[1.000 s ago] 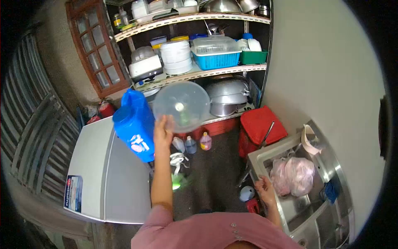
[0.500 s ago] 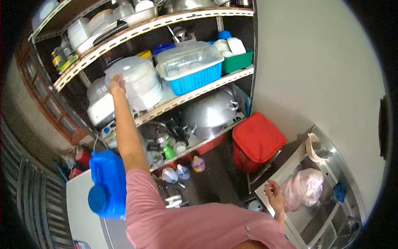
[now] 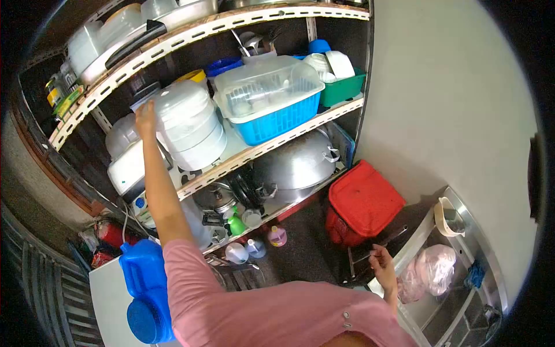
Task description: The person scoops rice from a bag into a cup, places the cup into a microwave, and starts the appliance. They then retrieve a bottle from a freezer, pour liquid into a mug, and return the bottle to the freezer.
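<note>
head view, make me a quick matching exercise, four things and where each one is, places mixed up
1. left hand
2. plastic bag
3. red bin
4. large metal pot

A. in the sink
B. on the lower shelf
C. beside the stacked white containers
D. between shelf and sink

Pairs: 1-C, 2-A, 3-D, 4-B

The left grip [image 3: 146,120] is beside the white container stack [image 3: 195,130] on the shelf [image 3: 243,159].
</note>
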The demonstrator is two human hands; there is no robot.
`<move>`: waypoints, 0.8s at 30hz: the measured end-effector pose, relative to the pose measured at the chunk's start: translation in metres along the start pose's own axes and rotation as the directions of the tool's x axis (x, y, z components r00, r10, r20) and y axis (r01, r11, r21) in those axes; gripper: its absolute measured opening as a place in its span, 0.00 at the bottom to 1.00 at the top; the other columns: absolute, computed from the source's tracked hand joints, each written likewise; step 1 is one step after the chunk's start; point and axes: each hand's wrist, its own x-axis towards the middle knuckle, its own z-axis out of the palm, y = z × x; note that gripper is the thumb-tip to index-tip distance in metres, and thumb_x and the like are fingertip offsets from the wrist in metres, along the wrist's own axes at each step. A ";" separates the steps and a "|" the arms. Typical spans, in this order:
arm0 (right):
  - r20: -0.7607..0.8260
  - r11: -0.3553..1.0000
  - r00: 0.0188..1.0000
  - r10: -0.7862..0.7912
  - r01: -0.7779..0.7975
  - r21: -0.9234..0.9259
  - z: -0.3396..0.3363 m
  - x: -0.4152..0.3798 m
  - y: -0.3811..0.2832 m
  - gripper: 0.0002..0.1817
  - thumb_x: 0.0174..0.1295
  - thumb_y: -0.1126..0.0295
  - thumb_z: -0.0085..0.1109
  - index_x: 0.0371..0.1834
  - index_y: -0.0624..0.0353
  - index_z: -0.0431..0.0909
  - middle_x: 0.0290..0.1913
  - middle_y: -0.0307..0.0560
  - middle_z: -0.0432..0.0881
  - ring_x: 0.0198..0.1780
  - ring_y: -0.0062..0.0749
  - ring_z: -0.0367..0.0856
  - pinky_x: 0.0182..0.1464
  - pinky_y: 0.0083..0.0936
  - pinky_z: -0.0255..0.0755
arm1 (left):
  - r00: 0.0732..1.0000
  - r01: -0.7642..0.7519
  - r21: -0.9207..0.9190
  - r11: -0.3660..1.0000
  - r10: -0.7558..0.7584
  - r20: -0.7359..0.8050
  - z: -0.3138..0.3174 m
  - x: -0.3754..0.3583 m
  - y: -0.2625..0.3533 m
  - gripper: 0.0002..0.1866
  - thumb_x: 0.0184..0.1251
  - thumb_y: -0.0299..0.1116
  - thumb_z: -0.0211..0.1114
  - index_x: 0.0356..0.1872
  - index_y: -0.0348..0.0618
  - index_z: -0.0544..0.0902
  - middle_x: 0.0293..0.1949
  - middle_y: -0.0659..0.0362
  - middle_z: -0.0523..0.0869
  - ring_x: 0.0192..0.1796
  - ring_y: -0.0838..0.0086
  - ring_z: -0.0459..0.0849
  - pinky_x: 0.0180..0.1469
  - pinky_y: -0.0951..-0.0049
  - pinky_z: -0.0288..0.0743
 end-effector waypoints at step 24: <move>1.000 -0.007 -0.003 -0.022 1.000 0.003 0.114 -0.050 -0.391 0.19 0.56 0.64 0.60 0.50 0.58 0.76 0.40 0.47 0.78 0.42 0.42 0.79 0.42 0.34 0.76 | 0.907 -0.404 -0.176 0.898 0.367 -0.209 -0.012 -0.140 0.027 0.23 0.64 0.41 0.63 0.59 0.49 0.73 0.43 0.52 0.79 0.48 0.61 0.76 0.50 0.64 0.71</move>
